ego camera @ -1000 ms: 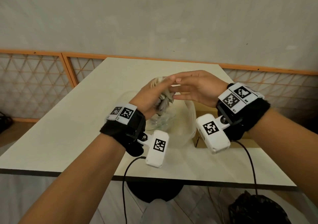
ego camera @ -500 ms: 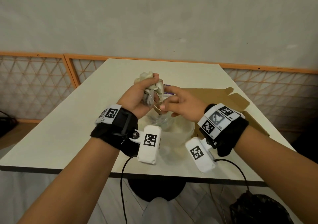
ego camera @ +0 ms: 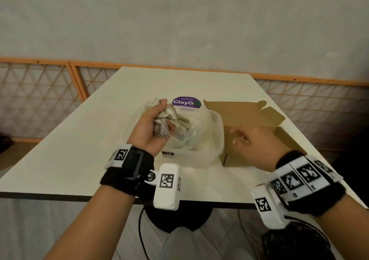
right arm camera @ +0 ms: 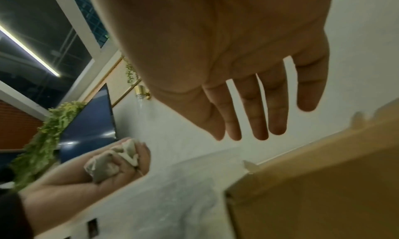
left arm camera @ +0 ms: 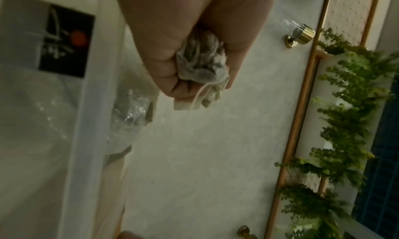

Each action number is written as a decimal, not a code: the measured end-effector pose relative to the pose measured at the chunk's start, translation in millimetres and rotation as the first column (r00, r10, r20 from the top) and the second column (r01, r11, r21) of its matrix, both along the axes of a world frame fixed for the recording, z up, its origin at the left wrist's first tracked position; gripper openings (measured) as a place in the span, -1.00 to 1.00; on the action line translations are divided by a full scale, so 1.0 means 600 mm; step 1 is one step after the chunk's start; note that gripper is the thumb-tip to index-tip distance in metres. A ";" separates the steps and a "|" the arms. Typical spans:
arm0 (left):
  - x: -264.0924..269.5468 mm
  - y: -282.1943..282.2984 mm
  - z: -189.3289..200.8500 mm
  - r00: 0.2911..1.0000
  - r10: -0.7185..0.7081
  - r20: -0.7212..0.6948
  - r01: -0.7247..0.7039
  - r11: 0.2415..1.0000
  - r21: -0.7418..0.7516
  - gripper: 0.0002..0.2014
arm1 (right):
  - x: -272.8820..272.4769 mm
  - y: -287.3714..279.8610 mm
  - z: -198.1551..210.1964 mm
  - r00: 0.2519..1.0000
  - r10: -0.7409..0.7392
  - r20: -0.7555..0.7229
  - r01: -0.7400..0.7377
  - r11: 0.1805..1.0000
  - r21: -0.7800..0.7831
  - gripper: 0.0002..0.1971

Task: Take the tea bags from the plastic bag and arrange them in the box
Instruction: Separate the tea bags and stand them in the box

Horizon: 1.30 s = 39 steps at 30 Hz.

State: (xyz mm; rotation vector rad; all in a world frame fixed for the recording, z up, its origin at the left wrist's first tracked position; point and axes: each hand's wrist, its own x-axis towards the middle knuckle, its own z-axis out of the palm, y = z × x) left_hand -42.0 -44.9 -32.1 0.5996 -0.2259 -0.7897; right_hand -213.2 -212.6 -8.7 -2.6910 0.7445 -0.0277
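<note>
Cardboard box [ego camera: 248,118] lay open on the table [ego camera: 83,140], lid flap tipped back toward the wall, long axis running away from the person. Left hand [ego camera: 151,124] was clenched round a crumpled bunch of tea bags [ego camera: 166,118] above the clear plastic container [ego camera: 216,138], strings dangling down; bunch's axis could not be told. Plastic bag [ego camera: 191,128] sat inside that container. Right hand [ego camera: 253,144] hovered over the box, fingers [right arm camera: 261,109] straight, spread, holding nothing.
</note>
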 end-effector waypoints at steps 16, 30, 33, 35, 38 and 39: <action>-0.013 -0.051 0.018 0.991 -0.098 -0.092 0.086 0.989 -0.124 -0.90 | -0.113 0.038 -0.126 0.945 0.096 0.313 -0.102 0.995 0.004 -0.70; -0.117 -0.020 -0.123 0.860 -0.311 -0.405 0.297 0.950 -0.097 -0.62 | -0.148 0.032 -0.092 0.929 0.136 0.345 -0.233 0.938 0.257 -0.71; -0.119 -0.024 -0.125 0.898 -0.246 -0.366 0.239 0.969 -0.066 -0.46 | -0.110 0.044 -0.056 0.867 -0.010 0.499 -0.213 0.897 0.388 -0.77; -0.120 -0.024 -0.127 0.904 -0.213 -0.371 0.208 0.977 -0.055 -0.54 | -0.071 0.058 -0.048 0.862 -0.036 0.505 -0.225 0.867 0.445 -0.78; -0.120 -0.021 -0.128 0.914 -0.199 -0.353 0.207 0.978 -0.013 -0.62 | -0.018 0.074 -0.065 0.906 -0.016 0.423 -0.194 0.872 0.449 -0.72; -0.117 -0.020 -0.131 0.911 -0.219 -0.350 0.226 0.974 -0.024 -0.58 | -0.006 0.078 -0.073 0.913 -0.009 0.408 -0.178 0.891 0.418 -0.71</action>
